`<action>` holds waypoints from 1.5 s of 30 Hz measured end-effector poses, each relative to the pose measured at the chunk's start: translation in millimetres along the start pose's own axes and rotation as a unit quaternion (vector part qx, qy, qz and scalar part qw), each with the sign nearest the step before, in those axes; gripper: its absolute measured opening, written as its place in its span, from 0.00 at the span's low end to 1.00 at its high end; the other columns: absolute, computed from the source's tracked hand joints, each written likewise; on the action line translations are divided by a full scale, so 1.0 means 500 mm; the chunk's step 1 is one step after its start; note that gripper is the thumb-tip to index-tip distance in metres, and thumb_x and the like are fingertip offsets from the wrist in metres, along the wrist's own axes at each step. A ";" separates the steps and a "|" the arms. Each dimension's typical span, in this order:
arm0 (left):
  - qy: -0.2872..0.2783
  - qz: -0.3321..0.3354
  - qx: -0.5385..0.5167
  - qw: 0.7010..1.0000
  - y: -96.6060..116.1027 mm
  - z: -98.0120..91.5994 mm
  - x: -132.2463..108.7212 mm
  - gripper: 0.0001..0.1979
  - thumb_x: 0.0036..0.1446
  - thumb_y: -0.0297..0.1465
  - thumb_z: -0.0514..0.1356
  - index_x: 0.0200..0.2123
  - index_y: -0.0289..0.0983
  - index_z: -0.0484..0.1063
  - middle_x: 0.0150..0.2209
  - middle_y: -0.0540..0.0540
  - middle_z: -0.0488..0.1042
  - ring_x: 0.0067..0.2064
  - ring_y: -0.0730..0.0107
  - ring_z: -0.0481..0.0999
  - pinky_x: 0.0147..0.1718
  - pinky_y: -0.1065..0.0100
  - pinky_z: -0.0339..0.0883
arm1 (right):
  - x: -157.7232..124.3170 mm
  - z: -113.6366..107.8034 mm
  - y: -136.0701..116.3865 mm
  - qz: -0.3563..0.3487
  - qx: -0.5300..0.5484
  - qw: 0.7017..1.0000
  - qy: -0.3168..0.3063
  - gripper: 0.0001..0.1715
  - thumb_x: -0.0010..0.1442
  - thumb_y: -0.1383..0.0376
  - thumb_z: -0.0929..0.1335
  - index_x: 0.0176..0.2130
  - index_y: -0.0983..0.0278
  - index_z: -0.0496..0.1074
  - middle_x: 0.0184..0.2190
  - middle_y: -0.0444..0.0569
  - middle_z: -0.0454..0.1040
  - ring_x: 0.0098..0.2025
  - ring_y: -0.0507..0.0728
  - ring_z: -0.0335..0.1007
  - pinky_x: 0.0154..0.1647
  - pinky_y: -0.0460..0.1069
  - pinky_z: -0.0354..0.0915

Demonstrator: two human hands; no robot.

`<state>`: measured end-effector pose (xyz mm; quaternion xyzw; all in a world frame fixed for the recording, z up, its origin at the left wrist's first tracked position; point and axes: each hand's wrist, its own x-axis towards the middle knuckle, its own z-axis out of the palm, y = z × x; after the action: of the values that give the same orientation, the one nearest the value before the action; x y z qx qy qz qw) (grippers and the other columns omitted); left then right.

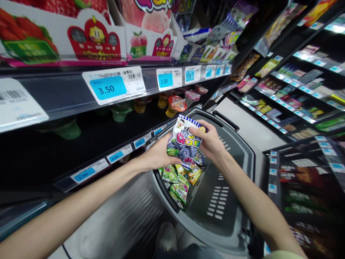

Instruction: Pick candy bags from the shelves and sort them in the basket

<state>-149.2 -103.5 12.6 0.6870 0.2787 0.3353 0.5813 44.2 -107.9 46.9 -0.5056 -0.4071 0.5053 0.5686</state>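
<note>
Both my hands hold a bag of blueberry gummy candy (185,144), its printed front facing me, above the grey shopping basket (249,162). My left hand (161,153) grips the lower left side, thumb across the front. My right hand (211,138) pinches the upper right edge, with its thumb on the front. Below the bag, several green candy bags (180,189) and some yellow candy bags (194,175) lie in the left part of the basket. The held bag partly hides them.
At upper left, a shelf edge with price tags (113,84) carries display boxes (151,39) of candy. Jelly cups (176,104) stand on the shelf below. Stocked shelves (296,86) line the right side, and a low rack (304,187) stands right of the basket. My shoe (166,235) shows underneath.
</note>
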 end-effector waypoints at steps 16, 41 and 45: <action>0.003 0.014 -0.005 1.000 -0.001 -0.002 -0.002 0.44 0.43 0.28 0.72 0.63 0.35 0.59 0.63 0.39 0.67 0.61 0.55 0.69 0.63 0.53 0.62 | -0.035 0.040 0.002 0.107 0.082 0.991 -0.016 0.21 0.46 0.56 0.79 0.38 0.63 0.75 0.37 0.51 0.82 0.45 0.65 0.79 0.49 0.61 0.76; -0.009 0.019 0.019 1.000 -0.006 -0.001 0.004 0.39 0.44 0.28 0.71 0.60 0.34 0.62 0.60 0.39 0.70 0.59 0.54 0.71 0.61 0.51 0.64 | -0.042 0.042 0.016 0.023 0.042 0.996 0.070 0.22 0.48 0.54 0.79 0.38 0.62 0.75 0.40 0.52 0.81 0.44 0.65 0.79 0.47 0.61 0.77; -0.010 0.027 0.033 0.999 -0.011 -0.003 0.003 0.39 0.45 0.28 0.71 0.60 0.34 0.62 0.60 0.38 0.70 0.59 0.54 0.71 0.60 0.52 0.64 | -0.043 0.043 0.013 0.031 0.040 0.997 0.066 0.21 0.47 0.56 0.79 0.38 0.62 0.75 0.39 0.51 0.81 0.45 0.65 0.79 0.47 0.61 0.77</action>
<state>-149.4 -100.3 7.4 0.7163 0.2651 0.3349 0.5517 18.9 -125.7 45.0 -0.5273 -0.3325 0.5041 0.5978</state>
